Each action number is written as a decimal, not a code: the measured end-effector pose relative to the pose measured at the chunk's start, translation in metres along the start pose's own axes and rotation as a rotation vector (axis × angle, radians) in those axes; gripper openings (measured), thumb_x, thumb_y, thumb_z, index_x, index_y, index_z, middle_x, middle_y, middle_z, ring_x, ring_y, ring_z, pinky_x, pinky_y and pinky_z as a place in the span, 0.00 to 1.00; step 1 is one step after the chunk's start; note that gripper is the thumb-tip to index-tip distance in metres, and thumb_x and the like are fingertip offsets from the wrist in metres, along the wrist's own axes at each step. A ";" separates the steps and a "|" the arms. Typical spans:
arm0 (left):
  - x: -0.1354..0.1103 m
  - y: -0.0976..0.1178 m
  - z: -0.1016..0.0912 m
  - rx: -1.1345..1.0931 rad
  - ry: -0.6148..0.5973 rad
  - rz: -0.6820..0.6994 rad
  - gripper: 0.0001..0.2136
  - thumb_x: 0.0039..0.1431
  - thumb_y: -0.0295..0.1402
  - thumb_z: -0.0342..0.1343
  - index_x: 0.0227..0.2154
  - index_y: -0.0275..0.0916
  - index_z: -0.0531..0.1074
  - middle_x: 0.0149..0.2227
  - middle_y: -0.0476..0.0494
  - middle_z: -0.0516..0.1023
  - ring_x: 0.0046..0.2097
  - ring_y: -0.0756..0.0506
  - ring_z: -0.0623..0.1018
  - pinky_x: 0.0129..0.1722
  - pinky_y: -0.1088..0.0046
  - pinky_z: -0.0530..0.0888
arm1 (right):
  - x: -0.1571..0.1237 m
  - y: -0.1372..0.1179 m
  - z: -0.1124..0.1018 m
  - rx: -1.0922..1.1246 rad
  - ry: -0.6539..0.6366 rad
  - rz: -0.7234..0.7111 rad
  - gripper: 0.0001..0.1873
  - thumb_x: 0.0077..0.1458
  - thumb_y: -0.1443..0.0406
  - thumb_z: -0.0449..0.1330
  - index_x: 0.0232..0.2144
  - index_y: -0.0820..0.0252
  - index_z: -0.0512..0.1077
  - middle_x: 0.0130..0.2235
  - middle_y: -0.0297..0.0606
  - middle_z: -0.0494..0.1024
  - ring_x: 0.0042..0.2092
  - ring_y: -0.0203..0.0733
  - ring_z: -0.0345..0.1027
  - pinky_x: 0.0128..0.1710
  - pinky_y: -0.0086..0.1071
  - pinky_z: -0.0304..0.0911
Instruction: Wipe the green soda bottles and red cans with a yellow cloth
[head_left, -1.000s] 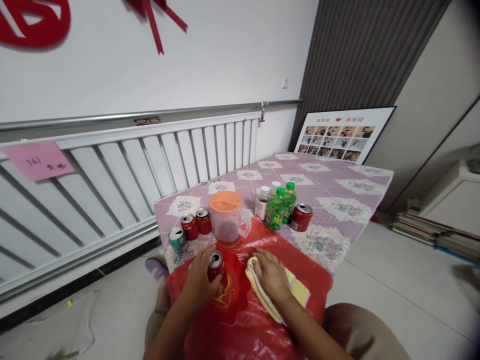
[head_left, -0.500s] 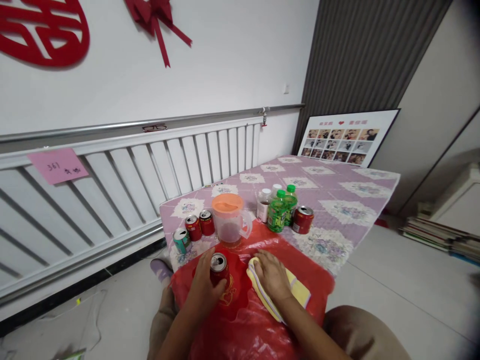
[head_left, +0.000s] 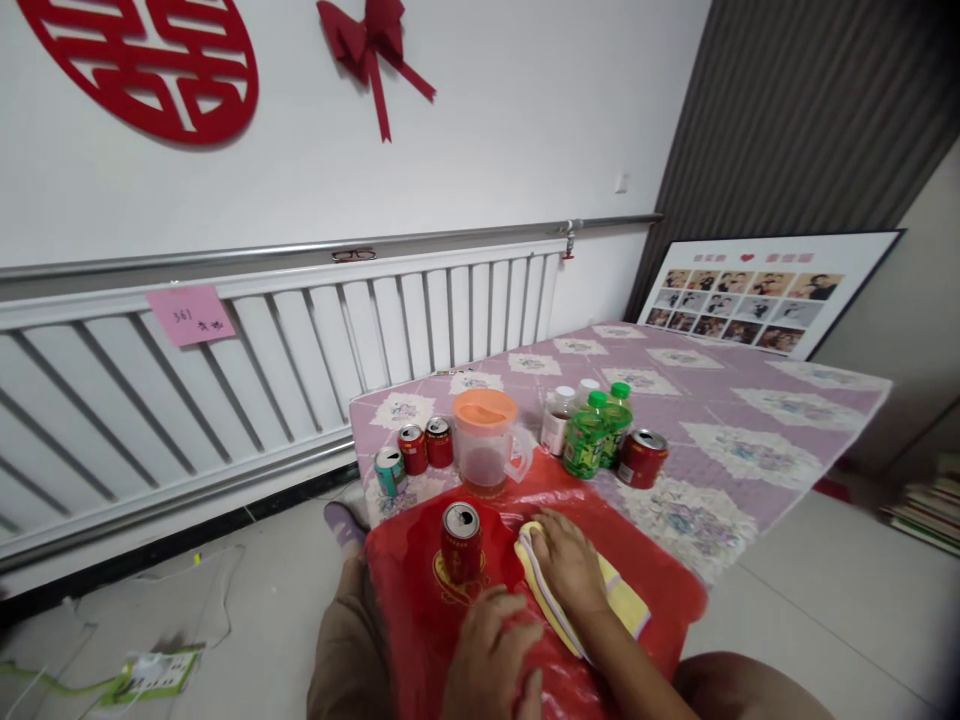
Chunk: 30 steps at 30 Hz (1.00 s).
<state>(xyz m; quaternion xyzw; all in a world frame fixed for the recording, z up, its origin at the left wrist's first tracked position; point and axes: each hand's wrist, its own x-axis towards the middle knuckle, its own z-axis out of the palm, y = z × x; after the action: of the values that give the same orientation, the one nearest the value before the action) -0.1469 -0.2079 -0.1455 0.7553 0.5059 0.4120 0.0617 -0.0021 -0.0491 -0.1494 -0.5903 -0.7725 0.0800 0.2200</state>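
The can stands upright on the red plate, beyond the empty, loosely open left hand; its placing looks done. Handling the yellow cloth seems unfinished: the right hand lies on it, grip unclear.

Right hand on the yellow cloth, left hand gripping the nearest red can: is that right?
The left hand is not gripping the nearest red can; the head view shows the hand apart from it, nearer the wearer. The right hand is on the yellow cloth, as stated.
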 end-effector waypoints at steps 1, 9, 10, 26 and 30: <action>-0.002 -0.001 0.010 -0.018 -0.073 0.001 0.19 0.54 0.26 0.55 0.49 0.42 0.72 0.56 0.37 0.72 0.60 0.36 0.69 0.59 0.53 0.70 | 0.000 0.000 0.000 -0.002 0.001 -0.002 0.21 0.63 0.62 0.48 0.50 0.61 0.75 0.57 0.46 0.74 0.57 0.51 0.66 0.57 0.43 0.58; -0.020 -0.014 0.060 -0.057 -0.446 -0.251 0.21 0.49 0.28 0.61 0.49 0.44 0.75 0.55 0.42 0.74 0.55 0.38 0.72 0.57 0.60 0.70 | -0.001 0.002 0.002 -0.003 0.011 0.006 0.21 0.63 0.62 0.48 0.51 0.60 0.74 0.58 0.46 0.74 0.58 0.51 0.66 0.58 0.44 0.57; -0.020 -0.015 0.060 -0.061 -0.466 -0.267 0.21 0.49 0.28 0.61 0.49 0.44 0.75 0.54 0.42 0.74 0.55 0.38 0.72 0.56 0.61 0.70 | -0.001 0.002 0.002 -0.002 0.012 0.008 0.21 0.63 0.62 0.48 0.51 0.60 0.74 0.57 0.46 0.74 0.58 0.51 0.66 0.58 0.44 0.57; -0.024 -0.026 0.074 0.044 -0.513 -0.183 0.16 0.50 0.29 0.64 0.44 0.44 0.77 0.50 0.44 0.78 0.51 0.40 0.73 0.51 0.66 0.69 | -0.006 0.000 0.000 0.040 0.035 0.024 0.19 0.62 0.64 0.50 0.50 0.57 0.75 0.57 0.43 0.74 0.58 0.48 0.66 0.58 0.41 0.58; -0.027 -0.032 0.081 0.092 -0.522 -0.161 0.15 0.50 0.28 0.63 0.42 0.44 0.78 0.49 0.45 0.79 0.50 0.40 0.75 0.48 0.67 0.70 | -0.006 -0.001 -0.001 0.068 0.045 0.037 0.19 0.63 0.63 0.50 0.50 0.58 0.76 0.57 0.44 0.75 0.57 0.49 0.67 0.58 0.42 0.58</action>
<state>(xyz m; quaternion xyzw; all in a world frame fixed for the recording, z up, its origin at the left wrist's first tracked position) -0.1183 -0.1885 -0.2299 0.7953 0.5493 0.1741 0.1882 -0.0012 -0.0554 -0.1496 -0.5982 -0.7532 0.0969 0.2558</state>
